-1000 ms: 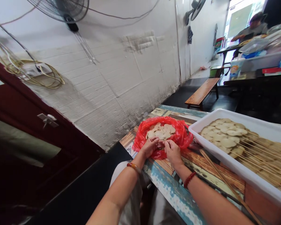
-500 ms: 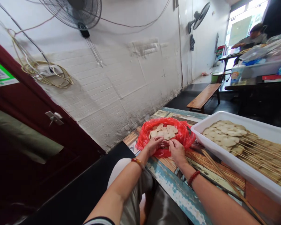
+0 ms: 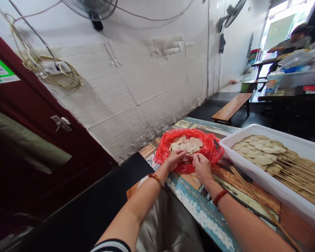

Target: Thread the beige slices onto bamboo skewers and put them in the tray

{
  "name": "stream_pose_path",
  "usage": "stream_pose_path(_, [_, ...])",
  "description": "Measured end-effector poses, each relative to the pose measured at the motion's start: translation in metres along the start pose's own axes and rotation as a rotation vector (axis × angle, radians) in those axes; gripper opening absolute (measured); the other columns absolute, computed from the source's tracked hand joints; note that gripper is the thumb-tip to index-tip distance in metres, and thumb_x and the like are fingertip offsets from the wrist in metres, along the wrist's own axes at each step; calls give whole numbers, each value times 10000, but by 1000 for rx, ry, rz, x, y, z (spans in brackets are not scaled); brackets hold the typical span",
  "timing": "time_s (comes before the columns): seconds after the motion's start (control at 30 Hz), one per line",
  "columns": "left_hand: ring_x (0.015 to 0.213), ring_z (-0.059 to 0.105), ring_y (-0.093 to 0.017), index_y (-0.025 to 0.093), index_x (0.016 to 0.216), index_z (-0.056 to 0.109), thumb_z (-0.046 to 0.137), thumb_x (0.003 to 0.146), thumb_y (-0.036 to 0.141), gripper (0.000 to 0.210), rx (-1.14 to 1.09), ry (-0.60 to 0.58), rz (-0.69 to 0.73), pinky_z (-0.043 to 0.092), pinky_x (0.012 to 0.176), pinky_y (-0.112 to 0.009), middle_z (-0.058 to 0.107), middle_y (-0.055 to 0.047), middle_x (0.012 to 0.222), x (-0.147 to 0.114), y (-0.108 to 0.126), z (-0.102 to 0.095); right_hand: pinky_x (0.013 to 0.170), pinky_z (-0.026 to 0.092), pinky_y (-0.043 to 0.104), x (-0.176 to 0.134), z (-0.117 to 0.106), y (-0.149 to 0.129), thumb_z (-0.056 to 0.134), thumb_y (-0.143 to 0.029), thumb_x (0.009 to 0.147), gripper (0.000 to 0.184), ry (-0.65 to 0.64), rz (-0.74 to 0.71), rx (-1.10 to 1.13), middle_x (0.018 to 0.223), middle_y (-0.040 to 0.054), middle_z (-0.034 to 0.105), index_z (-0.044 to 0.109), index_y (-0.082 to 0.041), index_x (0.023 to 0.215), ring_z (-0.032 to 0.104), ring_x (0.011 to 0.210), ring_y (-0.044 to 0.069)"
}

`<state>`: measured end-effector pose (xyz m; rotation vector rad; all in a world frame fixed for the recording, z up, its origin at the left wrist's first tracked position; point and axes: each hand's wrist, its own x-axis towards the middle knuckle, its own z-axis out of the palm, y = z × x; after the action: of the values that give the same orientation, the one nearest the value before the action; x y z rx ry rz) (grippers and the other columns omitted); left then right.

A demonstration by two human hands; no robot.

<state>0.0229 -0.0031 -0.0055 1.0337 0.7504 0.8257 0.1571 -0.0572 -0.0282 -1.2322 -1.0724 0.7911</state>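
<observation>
A crumpled red plastic bag (image 3: 162,147) lies open on the table, with a heap of thin, pale round slices (image 3: 187,144) inside. Over its near edge my left hand (image 3: 176,159) is closed with curled fingers; what they hold is too small to make out. Close beside it, almost touching, my right hand (image 3: 202,168) pinches thumb and fingers together, and the thing between them is hidden. To the right stands a white plastic tub (image 3: 227,141) with layers of similar slices (image 3: 262,148), many on thin wooden skewers (image 3: 301,168). Loose skewers (image 3: 254,196) lie on the table near my right forearm.
The patchwork-patterned table (image 3: 191,206) meets a white wall (image 3: 136,84) on the left. Beyond it are a wooden bench (image 3: 233,106) and a dark table with a cup (image 3: 274,82) and plastic containers. A person (image 3: 295,42) sits at the back right.
The camera view has shifted a little, so the bag, tub and hands appear slightly further right. Both hands stay together at the bag's near edge. My legs have moved.
</observation>
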Motion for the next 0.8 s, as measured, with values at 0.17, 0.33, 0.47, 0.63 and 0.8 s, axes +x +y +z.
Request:
stream_pose_path(0.17, [692, 658, -153, 109, 905, 580, 745, 652, 343, 382, -11, -9, 2, 492, 711, -268, 690, -82, 757, 3, -3, -3, 469, 358, 226, -2, -1, 2, 449, -523, 800, 391, -13, 23, 3, 481, -36, 485, 604, -170, 737, 437, 452, 127])
stream_pose_path(0.33, [691, 657, -150, 108, 911, 571, 751, 648, 319, 382, -17, -7, 12, 490, 711, -261, 685, -78, 748, 2, -5, -4, 466, 357, 225, -6, -3, -1, 446, -517, 806, 387, -32, 32, 1, 477, -47, 460, 603, -167, 750, 429, 447, 124])
stream_pose_path(0.47, [676, 655, -145, 116, 918, 559, 774, 620, 294, 408, -38, 23, -21, 487, 691, -253, 681, -73, 755, 2, -2, -3, 455, 351, 227, -9, -4, -6, 443, -504, 811, 381, -54, 29, -13, 474, -53, 458, 613, -166, 765, 424, 439, 123])
stream_pose_path(0.63, [657, 637, -130, 118, 888, 565, 769, 631, 294, 372, -91, -10, -21, 487, 680, -253, 644, -42, 726, 2, 3, -3, 480, 365, 230, -12, -4, -12, 445, -465, 824, 343, -94, -18, -61, 484, -45, 488, 611, -177, 737, 447, 455, 126])
stream_pose_path(0.8, [663, 627, -130, 138, 958, 565, 747, 655, 329, 402, -168, 41, 7, 495, 674, -269, 639, -49, 785, -1, 2, -6, 491, 377, 234, -16, 1, -18, 440, -419, 838, 317, -108, -74, -98, 523, -21, 549, 610, -180, 719, 483, 475, 133])
